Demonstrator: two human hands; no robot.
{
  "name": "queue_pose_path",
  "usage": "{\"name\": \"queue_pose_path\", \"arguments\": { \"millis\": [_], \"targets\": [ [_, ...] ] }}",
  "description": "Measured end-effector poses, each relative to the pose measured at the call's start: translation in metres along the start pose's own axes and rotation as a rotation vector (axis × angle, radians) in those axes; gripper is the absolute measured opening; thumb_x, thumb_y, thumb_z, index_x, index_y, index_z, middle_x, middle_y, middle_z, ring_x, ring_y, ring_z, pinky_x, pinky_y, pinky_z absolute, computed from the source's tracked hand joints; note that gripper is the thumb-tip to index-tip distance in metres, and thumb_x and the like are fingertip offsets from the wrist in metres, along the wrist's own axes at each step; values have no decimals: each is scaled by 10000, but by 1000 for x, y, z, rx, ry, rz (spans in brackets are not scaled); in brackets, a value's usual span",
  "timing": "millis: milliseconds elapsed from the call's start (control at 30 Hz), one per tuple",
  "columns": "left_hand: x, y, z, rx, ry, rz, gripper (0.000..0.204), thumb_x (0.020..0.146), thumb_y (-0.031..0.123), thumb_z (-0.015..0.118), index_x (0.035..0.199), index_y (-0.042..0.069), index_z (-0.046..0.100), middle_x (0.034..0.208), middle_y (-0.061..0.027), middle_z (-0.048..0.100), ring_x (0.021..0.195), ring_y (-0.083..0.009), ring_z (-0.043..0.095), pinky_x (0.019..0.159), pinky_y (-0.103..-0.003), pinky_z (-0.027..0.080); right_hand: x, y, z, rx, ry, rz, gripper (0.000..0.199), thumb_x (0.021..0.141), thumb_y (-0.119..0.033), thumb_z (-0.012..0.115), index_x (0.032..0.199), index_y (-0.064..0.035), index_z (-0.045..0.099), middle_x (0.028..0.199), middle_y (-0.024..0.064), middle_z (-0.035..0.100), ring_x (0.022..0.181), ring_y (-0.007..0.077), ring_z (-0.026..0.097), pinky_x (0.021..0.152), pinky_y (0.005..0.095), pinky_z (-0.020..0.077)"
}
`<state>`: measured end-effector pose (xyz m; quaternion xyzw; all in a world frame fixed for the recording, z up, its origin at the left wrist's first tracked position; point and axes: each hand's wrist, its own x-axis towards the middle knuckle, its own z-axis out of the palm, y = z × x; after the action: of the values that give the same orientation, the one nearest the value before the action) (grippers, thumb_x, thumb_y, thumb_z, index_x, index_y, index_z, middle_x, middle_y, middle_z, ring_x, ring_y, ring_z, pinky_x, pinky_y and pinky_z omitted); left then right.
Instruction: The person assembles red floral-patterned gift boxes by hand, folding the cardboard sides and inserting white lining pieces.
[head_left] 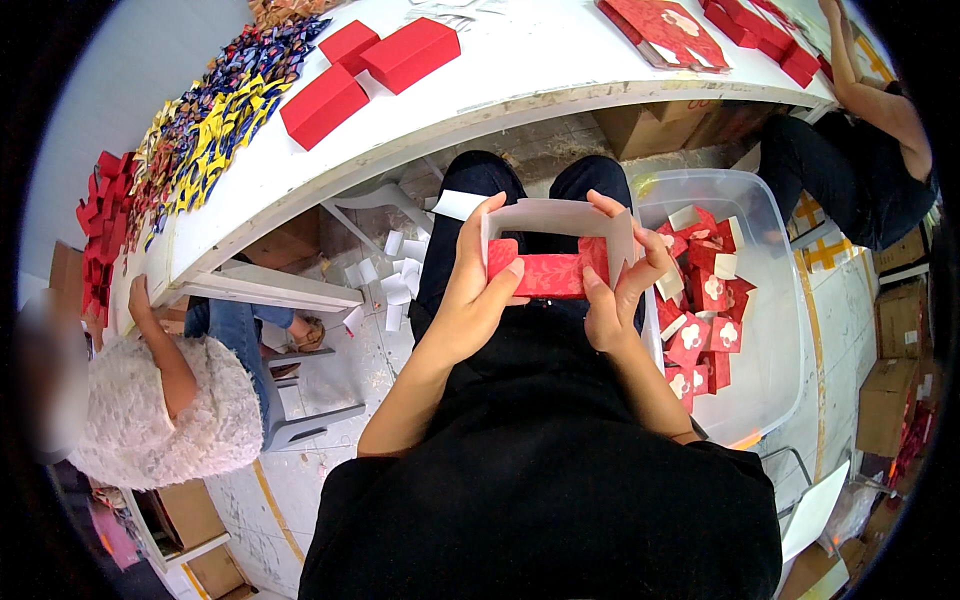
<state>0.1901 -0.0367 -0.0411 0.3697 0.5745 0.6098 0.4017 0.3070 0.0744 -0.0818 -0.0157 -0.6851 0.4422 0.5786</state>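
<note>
Above my lap I hold a partly folded red patterned paper box (pixel 548 277) with a white inside, its walls standing around an open middle. My left hand (pixel 474 296) is closed on its left side, thumb on the red panel. My right hand (pixel 622 295) grips the right side, with the thumb pressed near the red corner flap. Beside my left fingers a white paper piece (pixel 458 204) lies over my leg. Just right of my right hand stands a clear plastic bin (pixel 775 380) holding several red folded boxes (pixel 712 292) with pale flower shapes.
On the white table (pixel 480 92) ahead are plain red boxes (pixel 410 55), a stack of flat red sheets (pixel 668 35) and piles of coloured ribbon bows (pixel 235 120). White paper scraps (pixel 397 288) litter the floor. One person (pixel 165 410) sits at left, another (pixel 850 150) at far right.
</note>
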Motion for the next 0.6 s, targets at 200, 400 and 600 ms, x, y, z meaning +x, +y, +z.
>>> {"name": "queue_pose_path", "arguments": {
  "millis": [200,400,600],
  "targets": [
    [0,-11,-5,137,-56,145,565,897,231,397,1391,92,161,1376,-142,216,1245,-272,296,910,-368,426,11,-9,-10,-179,-134,79,540,854,-320,366,1280,11,346,1282,212,378,1171,310,382,996,391,270],
    [-2,-5,-1,-292,-37,25,541,929,315,352,1379,63,191,1350,-150,258,1253,-241,292,1009,-318,270,12,-18,-9,-145,-129,306,591,836,-345,373,1304,14,346,1263,203,406,1175,293,382,1011,373,249],
    [5,-12,-5,-150,23,98,374,898,117,426,1260,74,341,1204,-84,386,1086,-147,426,910,-250,362,5,-13,-1,234,-65,361,686,770,-252,500,1352,-15,224,1251,198,432,1156,265,413,1006,370,254]
  ]
}}
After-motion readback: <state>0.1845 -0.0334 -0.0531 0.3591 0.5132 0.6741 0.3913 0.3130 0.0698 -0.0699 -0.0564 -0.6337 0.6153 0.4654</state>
